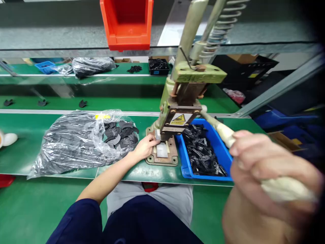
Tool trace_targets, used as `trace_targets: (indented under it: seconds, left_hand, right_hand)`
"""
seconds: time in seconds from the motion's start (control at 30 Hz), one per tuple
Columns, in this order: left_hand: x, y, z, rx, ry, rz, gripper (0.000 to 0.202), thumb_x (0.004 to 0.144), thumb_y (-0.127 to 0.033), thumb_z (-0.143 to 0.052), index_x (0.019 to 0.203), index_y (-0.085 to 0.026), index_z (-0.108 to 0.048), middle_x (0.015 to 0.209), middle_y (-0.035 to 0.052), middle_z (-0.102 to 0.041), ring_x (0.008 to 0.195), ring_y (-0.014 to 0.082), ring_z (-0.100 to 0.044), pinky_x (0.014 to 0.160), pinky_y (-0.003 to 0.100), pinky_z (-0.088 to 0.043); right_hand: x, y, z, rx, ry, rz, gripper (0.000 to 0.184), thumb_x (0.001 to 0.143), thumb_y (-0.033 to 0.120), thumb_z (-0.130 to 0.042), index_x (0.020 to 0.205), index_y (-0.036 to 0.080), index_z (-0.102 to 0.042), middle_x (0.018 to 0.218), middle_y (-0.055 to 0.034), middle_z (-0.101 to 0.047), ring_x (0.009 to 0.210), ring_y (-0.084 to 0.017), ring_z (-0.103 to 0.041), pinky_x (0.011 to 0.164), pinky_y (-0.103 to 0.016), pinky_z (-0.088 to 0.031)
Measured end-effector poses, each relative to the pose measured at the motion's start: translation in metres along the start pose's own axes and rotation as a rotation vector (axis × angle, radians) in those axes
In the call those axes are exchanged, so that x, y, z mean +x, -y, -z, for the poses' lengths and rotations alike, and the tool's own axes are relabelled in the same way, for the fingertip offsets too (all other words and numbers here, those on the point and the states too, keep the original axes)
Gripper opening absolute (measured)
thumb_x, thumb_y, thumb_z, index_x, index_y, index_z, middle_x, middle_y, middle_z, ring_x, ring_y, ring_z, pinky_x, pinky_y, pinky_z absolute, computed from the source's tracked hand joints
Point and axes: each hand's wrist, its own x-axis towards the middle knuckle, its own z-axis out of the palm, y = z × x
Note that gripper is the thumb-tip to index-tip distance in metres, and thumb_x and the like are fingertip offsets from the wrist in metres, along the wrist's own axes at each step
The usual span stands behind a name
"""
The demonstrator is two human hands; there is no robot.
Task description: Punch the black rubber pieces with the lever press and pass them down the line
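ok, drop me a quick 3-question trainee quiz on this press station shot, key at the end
1. True or false: the right grip is wrapped around the lever of the press.
2. Choose one: the bin beside the press, holding black parts, is A) red, B) white, C) blue.
3. Fill in: the ____ grip is at the press base.

Key
1. True.
2. C.
3. left: the left grip has its fingertips below the press head.
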Motion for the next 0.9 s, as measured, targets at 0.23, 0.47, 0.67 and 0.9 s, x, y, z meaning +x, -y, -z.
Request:
trace_targets:
  seconds: [0.23, 0.47, 0.67, 0.9]
  left_hand:
    - [-0.014, 0.008, 0.028, -0.060, -0.010, 0.091, 0.038, 0.088, -0.010, -0.048, 0.118, -0.018, -0.071, 0.113, 0.0101, -0.065, 0.107, 0.0206, -0.062, 0.098, 0.034, -0.052]
    - [0.008, 0.079, 0.101, 0.400, 0.047, 0.660, 0.033, 0.088, -0.013, -0.054, 0.117, -0.011, -0.071, 0.116, 0.0152, -0.069, 0.110, 0.0261, -0.063, 0.101, 0.036, -0.049]
    - [0.030, 0.099, 0.120, 0.495, 0.274, 0.727, 0.041, 0.081, -0.011, -0.065, 0.122, -0.014, -0.071, 0.120, 0.0155, -0.070, 0.110, 0.0283, -0.066, 0.097, 0.034, -0.050]
    - [0.030, 0.090, 0.135, 0.424, 0.276, 0.661, 0.021, 0.079, -0.009, -0.063, 0.095, -0.014, -0.076, 0.089, 0.0088, -0.074, 0.089, 0.0237, -0.068, 0.082, 0.031, -0.051]
  right_hand:
    - [-0.080, -0.044, -0.024, -0.010, -0.313, 0.213, 0.024, 0.075, 0.038, -0.050, 0.054, 0.027, -0.048, 0.056, -0.0014, -0.049, 0.061, -0.024, -0.050, 0.073, -0.057, -0.042]
    - [-0.077, -0.044, -0.024, -0.001, -0.333, 0.196, 0.020, 0.072, 0.037, -0.050, 0.055, 0.026, -0.045, 0.055, -0.0015, -0.047, 0.061, -0.023, -0.049, 0.074, -0.057, -0.043]
    - [-0.081, -0.042, -0.024, 0.014, -0.311, 0.149, 0.017, 0.074, 0.037, -0.053, 0.060, 0.028, -0.051, 0.056, -0.0007, -0.050, 0.063, -0.023, -0.052, 0.082, -0.059, -0.046]
    - [-0.083, -0.041, -0.024, 0.117, -0.285, 0.153, 0.011, 0.077, 0.033, -0.057, 0.069, 0.026, -0.059, 0.065, 0.0004, -0.057, 0.074, -0.021, -0.057, 0.096, -0.057, -0.044]
